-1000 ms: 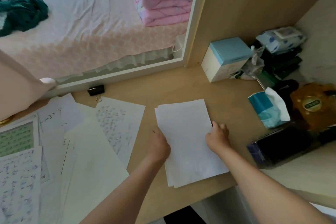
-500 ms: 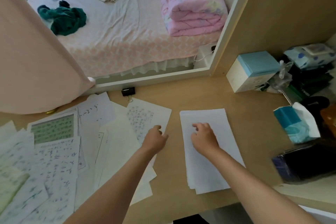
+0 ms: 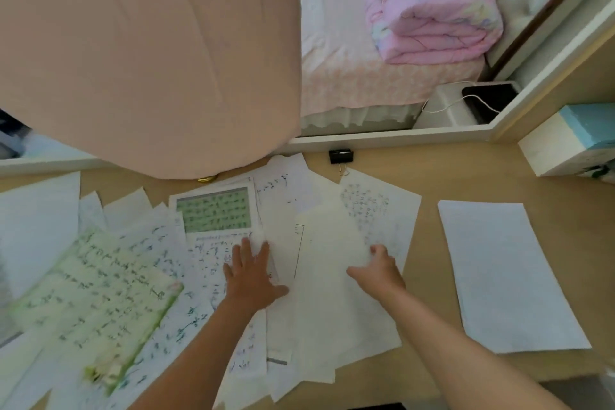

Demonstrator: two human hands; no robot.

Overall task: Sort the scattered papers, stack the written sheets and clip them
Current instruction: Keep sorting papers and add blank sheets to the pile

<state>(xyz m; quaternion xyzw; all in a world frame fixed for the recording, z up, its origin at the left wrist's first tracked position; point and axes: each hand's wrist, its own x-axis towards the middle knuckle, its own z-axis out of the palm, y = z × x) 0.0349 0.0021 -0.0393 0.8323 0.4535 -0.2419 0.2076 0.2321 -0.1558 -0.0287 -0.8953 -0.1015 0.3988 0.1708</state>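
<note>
Head view: hands on loose handwritten paper sheets (image 3: 109,280), pale wooden desk (image 3: 466,173).
Pink cloth curtain (image 3: 149,53) hides the desk's far-left edge. Left hand (image 3: 251,280) lies flat, fingers spread, pressing them; right hand (image 3: 379,271), fingers curled, seems to pinch a blurred cream sheet (image 3: 329,276); squared white paper stack (image 3: 509,276) lies right.

Bare desk (image 3: 429,276) forms a clear lane between the scattered papers (image 3: 186,316) and the stack (image 3: 509,276) at right. The curtain (image 3: 149,60) overhangs the far left. A box (image 3: 565,143) blocks the far right.

A bedroom at home: bed (image 3: 349,76), folded quilt (image 3: 432,10), desk (image 3: 466,170).
</note>
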